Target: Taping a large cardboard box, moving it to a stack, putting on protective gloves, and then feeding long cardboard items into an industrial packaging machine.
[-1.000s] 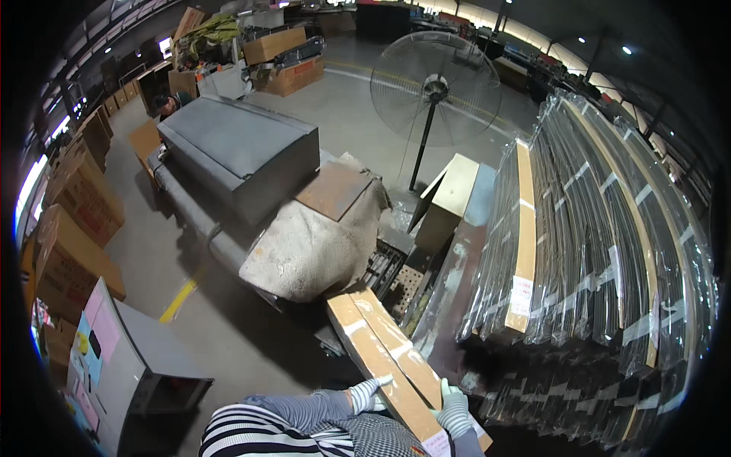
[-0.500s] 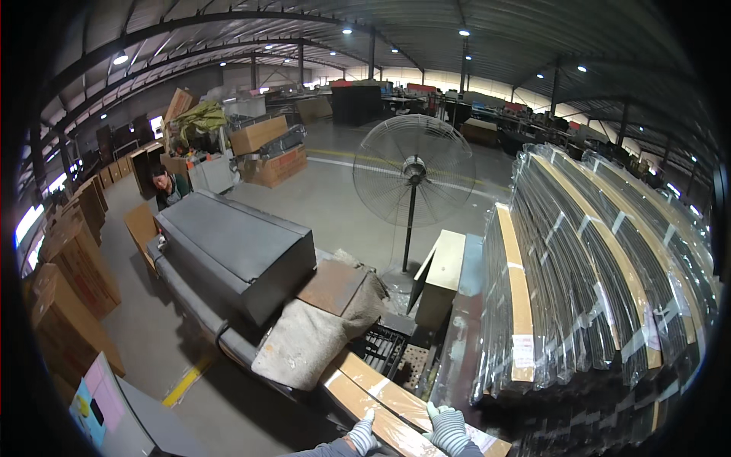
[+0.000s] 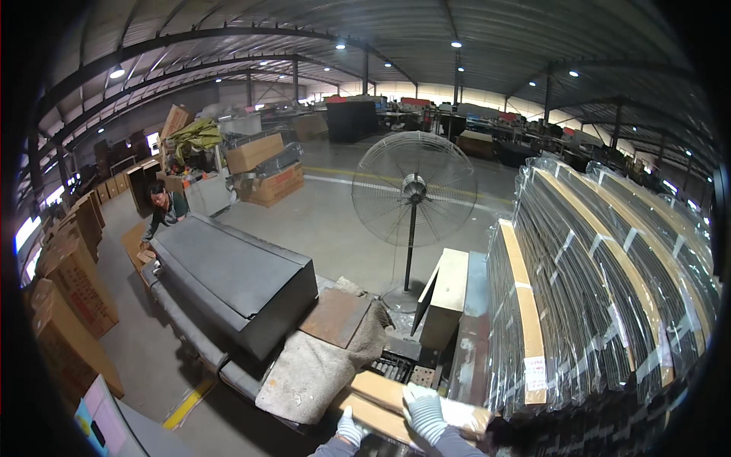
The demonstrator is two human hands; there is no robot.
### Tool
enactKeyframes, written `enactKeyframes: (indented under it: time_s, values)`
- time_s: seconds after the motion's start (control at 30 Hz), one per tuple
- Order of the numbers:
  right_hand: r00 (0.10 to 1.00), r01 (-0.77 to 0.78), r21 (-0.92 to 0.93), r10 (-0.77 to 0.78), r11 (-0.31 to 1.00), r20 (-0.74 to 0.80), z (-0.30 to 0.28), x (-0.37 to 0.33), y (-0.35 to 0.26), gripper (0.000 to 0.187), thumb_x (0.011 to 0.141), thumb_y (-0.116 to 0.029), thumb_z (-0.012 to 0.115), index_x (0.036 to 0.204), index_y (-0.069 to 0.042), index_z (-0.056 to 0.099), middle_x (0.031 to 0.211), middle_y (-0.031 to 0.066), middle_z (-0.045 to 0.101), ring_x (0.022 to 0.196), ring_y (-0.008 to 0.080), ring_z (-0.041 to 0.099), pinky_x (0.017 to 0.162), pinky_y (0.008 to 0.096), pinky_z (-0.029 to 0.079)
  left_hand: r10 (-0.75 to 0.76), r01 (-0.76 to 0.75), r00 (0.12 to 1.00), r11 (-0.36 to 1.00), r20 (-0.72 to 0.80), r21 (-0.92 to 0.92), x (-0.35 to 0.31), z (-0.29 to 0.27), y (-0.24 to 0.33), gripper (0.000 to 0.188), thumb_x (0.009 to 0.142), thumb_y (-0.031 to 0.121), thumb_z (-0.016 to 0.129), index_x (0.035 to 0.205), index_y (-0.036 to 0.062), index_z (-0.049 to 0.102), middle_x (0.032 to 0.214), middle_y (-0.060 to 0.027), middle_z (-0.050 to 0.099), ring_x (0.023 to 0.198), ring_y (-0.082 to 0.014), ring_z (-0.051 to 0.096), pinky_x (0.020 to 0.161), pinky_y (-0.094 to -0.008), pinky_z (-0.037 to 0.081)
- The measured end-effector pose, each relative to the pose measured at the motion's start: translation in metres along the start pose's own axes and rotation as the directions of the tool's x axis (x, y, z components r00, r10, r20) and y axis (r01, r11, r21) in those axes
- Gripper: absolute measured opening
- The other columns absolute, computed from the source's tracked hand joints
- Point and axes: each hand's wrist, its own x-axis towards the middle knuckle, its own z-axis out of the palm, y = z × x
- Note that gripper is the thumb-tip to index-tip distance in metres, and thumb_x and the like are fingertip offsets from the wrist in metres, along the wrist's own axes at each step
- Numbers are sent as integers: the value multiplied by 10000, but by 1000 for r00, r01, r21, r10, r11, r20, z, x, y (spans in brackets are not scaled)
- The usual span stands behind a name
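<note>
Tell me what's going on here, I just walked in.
Someone's gloved left hand is at the near edge of two long cardboard packs, and the gloved right hand lies across the top. The packs are next to a grey cloth draped on a long grey machine. A co-worker leans at its far end, a pedestal fan stands beyond, and plastic-wrapped bundles are stacked to the right.

That head cam, L of a pr., wide fisheye, looks fwd & a bit down past the wearer's hands [image 3: 425, 413], v. close at btm edge; fan [image 3: 415, 185] mid-dist., roof [image 3: 502, 38] up top.
</note>
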Motion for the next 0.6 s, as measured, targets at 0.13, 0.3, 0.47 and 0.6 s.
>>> enactKeyframes:
  time_s: [0.13, 0.3, 0.47, 0.6]
  values:
    - [861, -92, -2, 78, 996, -503, -77, 33, 12, 363, 671, -299, 707, 873, -20, 592, 889, 180, 558, 864, 359, 555, 761, 467, 444, -104, 112, 993, 971, -49, 210, 39, -1, 4, 640, 957, 587, 473, 1451, 182, 426, 1494, -91, 444, 1383, -335, 404, 1076, -607, 347]
    - [695, -581, -3, 495, 814, -522, -108, -76, 113, 725, 770, -167, 667, 1407, 55, 401, 1490, 282, 364, 1367, 444, 360, 1182, 503, 238, -600, 604, 778, 796, 185, 44, 74, -28, -70, 503, 970, 415, 570, 1360, 109, 485, 1399, -179, 533, 1288, -446, 486, 1038, -649, 384]
    - [714, -695, -118, 661, 709, -230, -146, -114, 150, 638, 755, -293, 676, 1316, -22, 539, 1284, 220, 545, 1115, 366, 547, 1008, 488, 410, -712, 664, 660, 702, 238, 258, 14, 34, -98, 498, 985, 378, 558, 1356, 54, 485, 1420, -222, 513, 1275, -459, 513, 1032, -637, 416]
    - [636, -770, -83, 749, 633, -185, -123, -97, 155, 810, 708, -321, 741, 1395, 4, 460, 1414, 221, 467, 1316, 407, 402, 1113, 524, 311, -713, 587, 645, 692, 273, 420, 19, 99, -113, 538, 978, 400, 582, 1369, 47, 477, 1403, -205, 533, 1251, -384, 556, 1021, -553, 464]
